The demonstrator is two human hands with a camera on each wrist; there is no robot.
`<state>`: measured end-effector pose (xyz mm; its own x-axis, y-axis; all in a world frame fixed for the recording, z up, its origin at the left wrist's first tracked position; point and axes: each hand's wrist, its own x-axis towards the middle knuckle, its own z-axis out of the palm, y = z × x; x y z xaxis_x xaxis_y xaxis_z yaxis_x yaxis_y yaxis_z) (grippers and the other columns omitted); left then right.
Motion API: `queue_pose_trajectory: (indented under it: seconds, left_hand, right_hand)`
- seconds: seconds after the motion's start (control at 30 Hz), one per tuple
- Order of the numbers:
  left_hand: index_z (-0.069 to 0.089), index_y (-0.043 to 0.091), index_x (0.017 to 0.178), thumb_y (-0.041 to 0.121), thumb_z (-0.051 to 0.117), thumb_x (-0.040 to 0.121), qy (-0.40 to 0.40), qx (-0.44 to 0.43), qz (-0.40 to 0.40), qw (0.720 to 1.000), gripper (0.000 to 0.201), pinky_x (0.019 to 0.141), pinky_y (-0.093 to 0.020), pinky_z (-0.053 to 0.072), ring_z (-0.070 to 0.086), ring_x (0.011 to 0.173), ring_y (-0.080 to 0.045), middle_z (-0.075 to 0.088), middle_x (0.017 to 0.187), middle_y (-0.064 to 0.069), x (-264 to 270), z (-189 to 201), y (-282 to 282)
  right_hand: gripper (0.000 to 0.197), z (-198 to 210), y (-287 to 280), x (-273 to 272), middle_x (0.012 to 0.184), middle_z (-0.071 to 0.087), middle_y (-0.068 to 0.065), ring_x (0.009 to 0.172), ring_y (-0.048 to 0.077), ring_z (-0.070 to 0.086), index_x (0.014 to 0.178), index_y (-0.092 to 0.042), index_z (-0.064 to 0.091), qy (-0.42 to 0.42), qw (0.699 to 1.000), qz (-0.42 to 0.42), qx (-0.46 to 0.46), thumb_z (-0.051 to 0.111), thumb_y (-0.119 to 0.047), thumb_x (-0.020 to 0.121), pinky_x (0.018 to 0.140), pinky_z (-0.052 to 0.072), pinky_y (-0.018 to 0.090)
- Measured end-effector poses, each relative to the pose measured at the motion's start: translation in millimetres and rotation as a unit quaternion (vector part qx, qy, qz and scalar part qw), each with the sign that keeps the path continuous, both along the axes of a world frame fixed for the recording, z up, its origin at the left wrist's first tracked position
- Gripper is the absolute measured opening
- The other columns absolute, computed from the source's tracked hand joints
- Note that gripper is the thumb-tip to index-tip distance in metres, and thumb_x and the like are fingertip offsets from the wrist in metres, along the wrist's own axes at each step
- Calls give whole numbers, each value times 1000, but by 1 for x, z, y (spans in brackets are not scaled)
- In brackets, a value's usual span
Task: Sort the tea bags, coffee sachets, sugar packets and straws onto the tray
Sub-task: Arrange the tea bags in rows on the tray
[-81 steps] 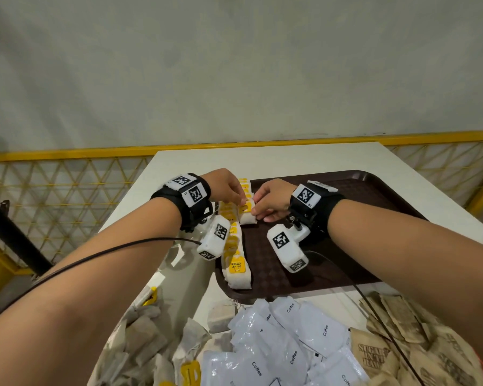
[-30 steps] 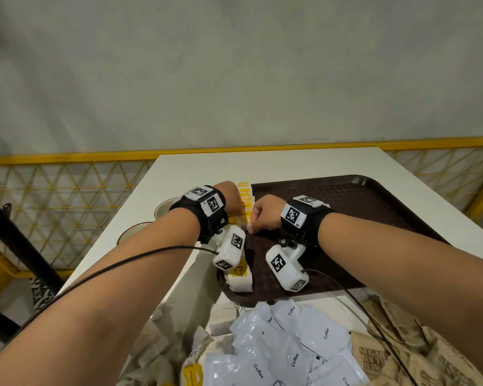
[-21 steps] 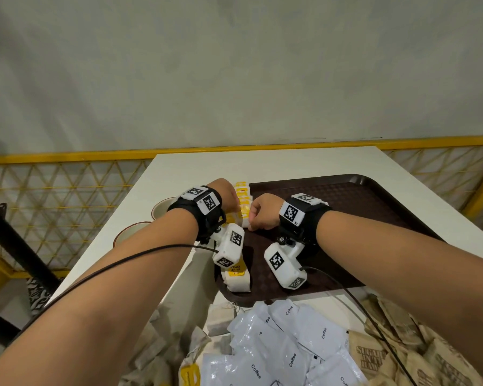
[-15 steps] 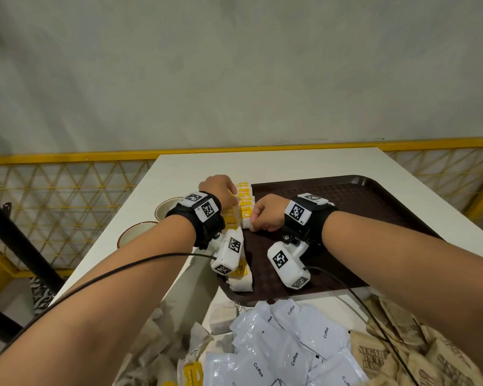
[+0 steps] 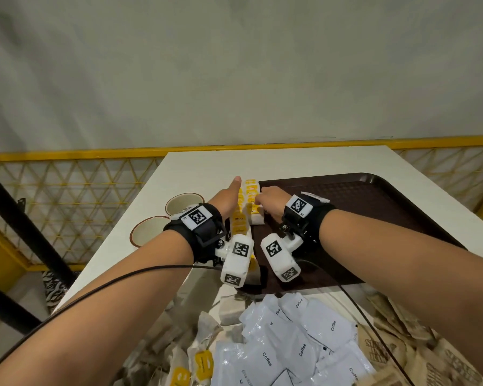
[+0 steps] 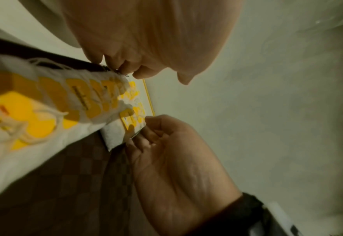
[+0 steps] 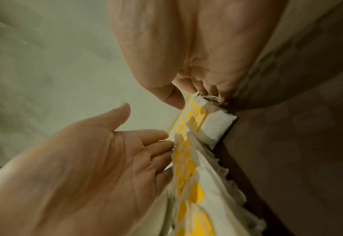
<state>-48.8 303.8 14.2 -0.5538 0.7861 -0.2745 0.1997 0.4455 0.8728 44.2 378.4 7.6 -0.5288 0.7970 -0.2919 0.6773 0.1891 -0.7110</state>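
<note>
Straightening since before, left hand fingers apart beside tea bags, right hand fingers still pinching them.

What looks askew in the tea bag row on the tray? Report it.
One tea bag juts right of the row of tea bags along the tray left edge, breaking the line. The right hand pinches it; the left hand lies flat against the row.

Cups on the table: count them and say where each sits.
2. One cup stands left of the tray, beside the left hand; the other cup sits nearer, left of that wrist. Arms may hide more.
</note>
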Motion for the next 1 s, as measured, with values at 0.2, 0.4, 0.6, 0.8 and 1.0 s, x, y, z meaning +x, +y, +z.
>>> queue_pose_trajectory:
  seconds: [0.2, 0.4, 0.6, 0.8, 1.0]
  left_hand:
    - [33, 1, 144, 53, 22, 100, 2, -6, -16, 1000, 69, 111, -36, 27, 37, 135, -28, 35, 149, -17, 1, -2, 2]
    - [35, 2, 143, 54, 24, 99, 12, -19, -24, 999, 69, 114, -39, 27, 38, 135, -29, 36, 149, -16, -3, -3, 6]
    - [27, 4, 147, 48, 31, 100, -28, -8, -12, 1000, 65, 113, -39, 23, 29, 140, -30, 28, 153, -16, -2, 13, -6]
    - [67, 5, 106, 20, 53, 95, 38, -14, -190, 981, 23, 92, -28, 42, 58, 100, -14, 67, 109, -7, 0, 58, -89]
    - [71, 34, 95, 27, 68, 84, 318, -241, -391, 830, 13, 77, -18, 46, 60, 82, -5, 68, 87, 15, 3, 52, -157]
  right_hand:
    - [37, -5, 5, -10, 129, 56, 20, 119, 35, 54, 129, 1, 53, 34, 999, 4, 16, 46, -9, 94, 77, 49, 32]
    - [39, -10, 18, -16, 111, 61, 15, 93, 28, 58, 127, -1, 53, 56, 998, 12, 30, 49, -16, 90, 75, 48, 33]
    - [19, 9, 11, -7, 85, 51, 4, 68, 15, 49, 112, -13, 50, 10, 998, 35, 42, 49, -15, 94, 54, 39, 21]
    - [22, 39, -39, 22, 89, 59, 7, 78, 17, 55, 112, -5, 60, 179, 980, 57, -70, 52, -3, 92, 63, 48, 26]
    - [25, 39, -121, 48, 96, 72, 7, 83, 21, 68, 109, -15, 68, -87, 918, 387, 20, 70, -15, 84, 68, 57, 26]
